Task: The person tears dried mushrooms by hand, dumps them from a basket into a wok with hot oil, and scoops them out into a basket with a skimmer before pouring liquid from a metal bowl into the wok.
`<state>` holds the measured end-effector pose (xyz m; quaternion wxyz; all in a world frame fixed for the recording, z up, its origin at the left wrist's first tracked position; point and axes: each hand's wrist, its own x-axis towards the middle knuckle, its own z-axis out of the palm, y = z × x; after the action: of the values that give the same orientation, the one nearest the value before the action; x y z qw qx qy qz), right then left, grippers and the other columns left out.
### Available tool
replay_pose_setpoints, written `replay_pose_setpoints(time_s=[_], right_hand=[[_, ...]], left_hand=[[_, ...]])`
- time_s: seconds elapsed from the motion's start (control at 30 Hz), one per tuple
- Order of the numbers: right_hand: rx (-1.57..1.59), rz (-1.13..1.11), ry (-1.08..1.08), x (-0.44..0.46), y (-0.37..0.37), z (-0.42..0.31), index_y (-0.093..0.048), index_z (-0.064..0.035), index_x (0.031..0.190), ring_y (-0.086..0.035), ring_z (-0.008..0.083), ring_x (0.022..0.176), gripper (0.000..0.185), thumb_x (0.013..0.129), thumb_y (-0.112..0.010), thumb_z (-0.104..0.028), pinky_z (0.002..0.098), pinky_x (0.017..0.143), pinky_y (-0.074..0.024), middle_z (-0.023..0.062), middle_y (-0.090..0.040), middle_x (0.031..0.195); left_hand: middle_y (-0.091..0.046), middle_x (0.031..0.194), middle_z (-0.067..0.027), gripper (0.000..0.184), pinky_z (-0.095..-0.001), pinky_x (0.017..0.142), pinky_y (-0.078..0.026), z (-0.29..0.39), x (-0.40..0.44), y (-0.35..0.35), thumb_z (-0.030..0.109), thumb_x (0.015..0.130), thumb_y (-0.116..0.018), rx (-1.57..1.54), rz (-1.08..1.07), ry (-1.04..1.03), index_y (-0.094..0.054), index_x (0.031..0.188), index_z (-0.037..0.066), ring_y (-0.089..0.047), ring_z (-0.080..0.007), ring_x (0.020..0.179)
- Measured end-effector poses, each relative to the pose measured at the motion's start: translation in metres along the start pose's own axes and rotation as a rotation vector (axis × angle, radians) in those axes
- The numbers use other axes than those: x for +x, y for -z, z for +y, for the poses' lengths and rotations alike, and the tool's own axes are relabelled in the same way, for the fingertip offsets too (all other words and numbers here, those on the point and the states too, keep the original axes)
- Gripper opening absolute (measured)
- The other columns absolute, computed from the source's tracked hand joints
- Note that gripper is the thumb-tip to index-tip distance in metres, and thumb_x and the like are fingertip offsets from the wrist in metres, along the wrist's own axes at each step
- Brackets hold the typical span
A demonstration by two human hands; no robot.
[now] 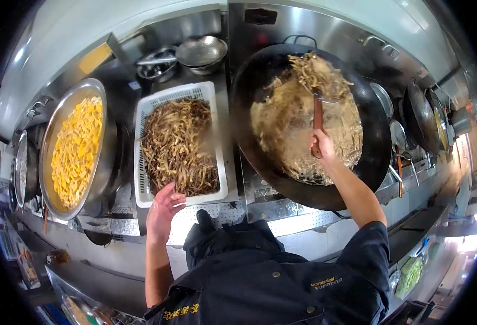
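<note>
My right hand (323, 146) is wrapped round the wooden handle of a skimmer (318, 115). The skimmer's head is loaded with brown strips of food (321, 76) and sits over the far side of a big black wok (376, 146). Pale, foamy, bubbling liquid (309, 146) fills much of the wok. At the front edge of a white plastic basket (221, 179), my left hand (166, 208) is open, its fingers loosely apart. Similar dark brown strips (179, 143) are heaped in this basket. Whether the left fingers touch its rim, I cannot tell.
A large metal bowl (102, 108) of yellow pieces (78, 149) stands tilted in view on the left. Behind the basket lie a metal strainer (201, 52) and a small pan (157, 70). More woks (420, 119) and ladles hang or stand at the right.
</note>
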<state>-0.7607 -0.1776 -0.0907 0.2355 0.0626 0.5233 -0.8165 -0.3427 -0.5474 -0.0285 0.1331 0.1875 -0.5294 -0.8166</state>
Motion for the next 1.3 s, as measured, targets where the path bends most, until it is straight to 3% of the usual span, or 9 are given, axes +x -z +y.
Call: replay_pose_setpoints(time_s=[0.13, 0.37, 0.67, 0.73, 0.93, 1.07, 1.13, 1.2, 1.3], right_hand=[[-0.087, -0.001, 0.103, -0.001, 0.027, -0.013, -0.049, -0.0012, 0.096, -0.055, 0.0180, 0.059, 0.010, 0.101, -0.057, -0.006, 0.0362, 0.055, -0.0490, 0.0076, -0.055, 0.074], [-0.311, 0.092, 0.123, -0.098, 0.017, -0.039, -0.045, -0.0027, 0.102, -0.056, 0.0163, 0.057, 0.013, 0.100, -0.058, -0.004, 0.0343, 0.050, -0.0494, 0.0096, -0.059, 0.080], [-0.389, 0.252, 0.122, -0.249, -0.064, 0.013, -0.043, -0.0061, 0.107, -0.055, 0.0158, 0.050, 0.019, 0.099, -0.060, -0.001, 0.0325, 0.042, -0.0481, 0.0076, -0.055, 0.074], [-0.428, 0.242, 0.064, -0.273, -0.070, 0.032, -0.042, -0.0041, 0.109, -0.057, 0.0171, 0.054, 0.023, 0.097, -0.060, 0.000, 0.0353, 0.044, -0.0499, 0.0095, -0.058, 0.078], [-0.430, 0.326, -0.068, -0.323, -0.118, 0.094, -0.045, -0.0040, 0.111, -0.054, 0.0138, 0.053, 0.019, 0.099, -0.060, -0.001, 0.0319, 0.042, -0.0474, 0.0083, -0.057, 0.078], [-0.412, 0.378, -0.073, -0.362, -0.166, 0.109, -0.046, -0.0020, 0.119, -0.057, 0.0137, 0.053, 0.028, 0.096, -0.061, 0.000, 0.0316, 0.043, -0.0490, 0.0070, -0.058, 0.076], [-0.569, 0.413, -0.065, -0.384, -0.203, 0.104, -0.046, -0.0039, 0.118, -0.051, 0.0113, 0.046, 0.023, 0.098, -0.058, -0.001, 0.0266, 0.037, -0.0452, 0.0063, -0.057, 0.075], [-0.579, 0.354, -0.049, -0.406, -0.223, 0.100, -0.047, -0.0044, 0.119, -0.051, 0.0114, 0.045, 0.024, 0.098, -0.059, -0.001, 0.0260, 0.037, -0.0451, 0.0067, -0.057, 0.073], [-0.593, 0.315, -0.038, -0.431, -0.259, 0.092, -0.049, -0.0044, 0.119, -0.053, 0.0131, 0.046, 0.033, 0.094, -0.071, -0.007, 0.0287, 0.040, -0.0450, 0.0046, -0.058, 0.069]], left_hand=[[-0.066, 0.120, -0.0112, 0.078, -0.0465, 0.107, -0.049, 0.000, 0.005, 0.008, 0.062, 0.105, -0.048, -0.002, -0.015, 0.021, -0.044, 0.155, 0.003, -0.064, -0.0276, 0.119], [-0.066, 0.122, -0.0134, 0.074, -0.0436, 0.106, -0.050, -0.006, 0.045, 0.018, 0.057, 0.106, -0.050, -0.054, -0.173, 0.061, -0.044, 0.155, 0.002, -0.065, -0.0287, 0.118], [-0.068, 0.126, -0.0170, 0.072, -0.0405, 0.104, -0.052, 0.002, 0.079, 0.048, 0.049, 0.104, -0.059, -0.019, -0.437, 0.154, -0.045, 0.155, 0.001, -0.065, -0.0272, 0.118], [-0.068, 0.126, -0.0162, 0.071, -0.0400, 0.104, -0.052, 0.005, 0.083, 0.063, 0.048, 0.104, -0.060, -0.026, -0.475, 0.163, -0.045, 0.155, 0.001, -0.065, -0.0264, 0.118], [-0.069, 0.127, -0.0145, 0.067, -0.0405, 0.105, -0.052, 0.010, 0.089, 0.119, 0.044, 0.104, -0.062, -0.015, -0.536, 0.232, -0.046, 0.154, 0.002, -0.066, -0.0256, 0.119], [-0.069, 0.128, -0.0146, 0.061, -0.0395, 0.105, -0.052, 0.011, 0.094, 0.163, 0.038, 0.106, -0.063, 0.118, -0.490, 0.302, -0.047, 0.153, 0.003, -0.066, -0.0244, 0.119], [-0.070, 0.126, -0.0124, 0.053, -0.0380, 0.104, -0.053, 0.003, 0.100, 0.187, 0.033, 0.106, -0.064, 0.144, -0.425, 0.294, -0.050, 0.148, 0.003, -0.067, -0.0225, 0.117], [-0.071, 0.122, -0.0127, 0.050, -0.0407, 0.105, -0.054, -0.005, 0.110, 0.206, 0.033, 0.104, -0.066, 0.176, -0.357, 0.261, -0.056, 0.145, 0.006, -0.067, -0.0257, 0.116], [-0.073, 0.120, -0.0114, 0.041, -0.0376, 0.102, -0.054, -0.007, 0.120, 0.220, 0.025, 0.104, -0.066, 0.165, -0.229, 0.196, -0.059, 0.140, 0.005, -0.069, -0.0218, 0.112]])
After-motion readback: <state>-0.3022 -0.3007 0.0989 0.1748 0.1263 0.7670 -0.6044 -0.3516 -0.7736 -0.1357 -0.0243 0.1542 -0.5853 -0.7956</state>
